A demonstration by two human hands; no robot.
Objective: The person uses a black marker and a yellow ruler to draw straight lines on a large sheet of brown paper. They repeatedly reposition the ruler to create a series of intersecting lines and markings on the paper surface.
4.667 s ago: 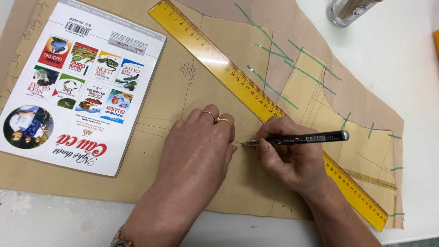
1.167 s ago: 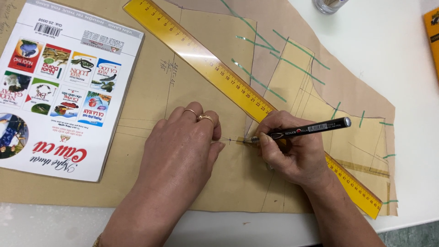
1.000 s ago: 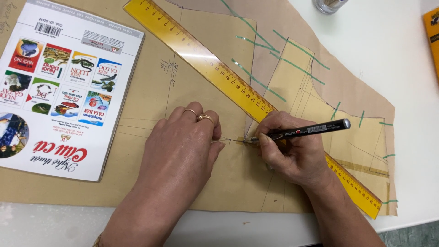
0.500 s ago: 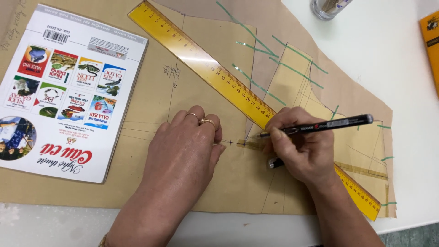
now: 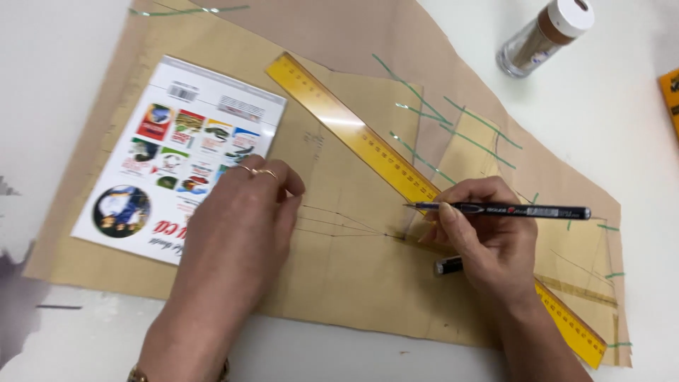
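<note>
Right hand (image 5: 488, 240) gripping pen (image 5: 509, 210), probably just above brown paper (image 5: 353, 269).

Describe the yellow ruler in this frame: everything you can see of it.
The yellow ruler is a long, flat, translucent strip, apparently plastic, with dark graduation marks along one edge. It lies flat and diagonally on the brown pattern paper, from upper left near the printed booklet down to the lower right. The right hand, holding a black pen, covers its middle stretch; whether the hand presses on it cannot be told. The left hand stays clear of it.
</note>
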